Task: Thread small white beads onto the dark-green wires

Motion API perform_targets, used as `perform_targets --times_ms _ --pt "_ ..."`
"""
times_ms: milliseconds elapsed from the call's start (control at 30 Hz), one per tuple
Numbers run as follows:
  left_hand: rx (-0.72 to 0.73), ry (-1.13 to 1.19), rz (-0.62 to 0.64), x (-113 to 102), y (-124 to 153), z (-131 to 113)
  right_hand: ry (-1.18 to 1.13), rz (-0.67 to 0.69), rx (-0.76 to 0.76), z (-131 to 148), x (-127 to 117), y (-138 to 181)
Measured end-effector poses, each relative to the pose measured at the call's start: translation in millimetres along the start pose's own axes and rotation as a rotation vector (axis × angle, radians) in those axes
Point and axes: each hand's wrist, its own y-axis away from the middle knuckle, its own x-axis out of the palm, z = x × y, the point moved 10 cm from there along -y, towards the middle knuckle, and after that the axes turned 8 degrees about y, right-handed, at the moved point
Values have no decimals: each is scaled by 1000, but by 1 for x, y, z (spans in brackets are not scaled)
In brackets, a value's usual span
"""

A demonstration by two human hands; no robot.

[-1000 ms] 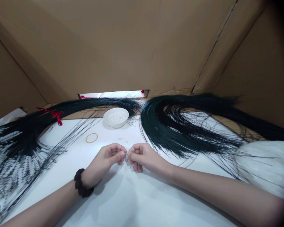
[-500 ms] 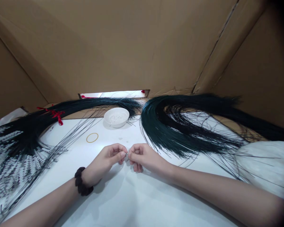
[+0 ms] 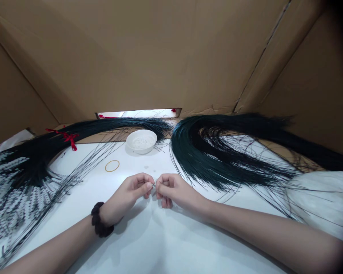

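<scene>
My left hand [image 3: 135, 190], with a dark scrunchie [image 3: 100, 220] on the wrist, is closed in a pinch just above the white table. Facing it, my right hand [image 3: 175, 190] pinches too, its fingertips almost touching the left ones. Between the fingertips shows a short bit of thin dark strand [image 3: 154, 185]; the rest is hidden by the fingers. Beyond the hands stands a white bowl [image 3: 141, 141] with small pale bits inside. A yellow rubber band [image 3: 112, 166] lies to the left of the bowl.
A large bundle of dark strands [image 3: 188, 152] curves across the right side. On the left, another bundle [image 3: 82, 129] tied with red ribbon [image 3: 70, 137] ends in strands carrying small white pieces [image 3: 14, 205]. A whitish plastic bag [image 3: 322, 201] sits at right. Cardboard walls [image 3: 137, 57] surround the table.
Both hands keep the same pinch, fingertips close together. The whole view has shifted very slightly; nothing else has visibly moved.
</scene>
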Motion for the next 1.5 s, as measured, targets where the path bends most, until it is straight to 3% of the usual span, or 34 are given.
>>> perform_targets --times_ms 233,433,667,867,1000,1500 --pt "66 -103 -19 0 2 -2 6 -10 -7 2 0 1" --pt "165 -350 -87 0 10 -13 19 -12 -6 0 -2 3" --pt "204 -521 -71 4 11 -20 49 -2 -26 -1 -2 -2" --pt "262 -663 -176 7 18 -29 53 -4 -78 -1 0 0" --pt "304 -665 -170 11 23 -32 39 -35 -78 -1 -2 1" --pt "251 -641 -264 3 24 -29 39 -55 -78 3 -1 5"
